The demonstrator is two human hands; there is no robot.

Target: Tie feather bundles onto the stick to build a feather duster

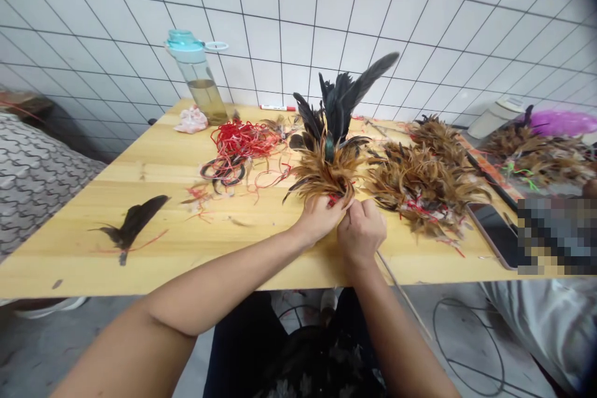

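Note:
My left hand [319, 219] is closed round the base of a feather bundle [329, 155], brown hackle feathers below and dark teal-black plumes standing up, bound with a bit of red string. My right hand [361, 233] is closed in a pinch right beside it, at the bundle's base, with a thin stick [403, 295] running down from it past the table edge. What the right fingers pinch is hidden. Both hands are at the front edge of the wooden table [153, 165].
A pile of brown feathers [422, 183] lies to the right, a tangle of red string [237, 146] to the left, a lone black feather [135, 224] further left. A water bottle [198, 78], a phone [494, 230] and another person's clothing [555, 323] are nearby.

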